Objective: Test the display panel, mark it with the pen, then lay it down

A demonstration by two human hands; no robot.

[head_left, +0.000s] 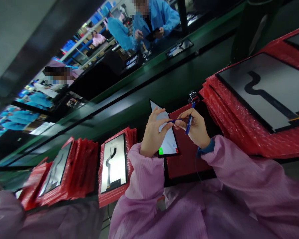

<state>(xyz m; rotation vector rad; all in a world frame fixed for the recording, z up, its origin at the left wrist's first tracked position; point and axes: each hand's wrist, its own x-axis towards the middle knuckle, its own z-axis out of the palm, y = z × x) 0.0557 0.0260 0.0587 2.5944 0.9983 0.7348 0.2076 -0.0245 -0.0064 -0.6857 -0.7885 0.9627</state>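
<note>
My right hand [193, 126] holds a blue pen [189, 125] that stands nearly upright between its fingers. Between the fingertips of both hands is a small dark blue piece [172, 121], possibly the pen's cap. My left hand [153, 131] pinches that piece from the left, its other fingers raised. Behind and below the hands lies a lit display panel [167, 143] with a green and a red patch at its near corners. A red mat [186, 156] spreads under the hands. A blue band [206, 148] circles my right wrist.
At right, a large stack of red bubble bags [229, 122] carries a panel with a black ribbon cable [269, 96]. More red-bagged stacks [83, 169] and a panel [114, 164] stand at left. A small metal roller-like object [193, 97] sits beyond my right hand. Co-workers [154, 20] sit across the green bench.
</note>
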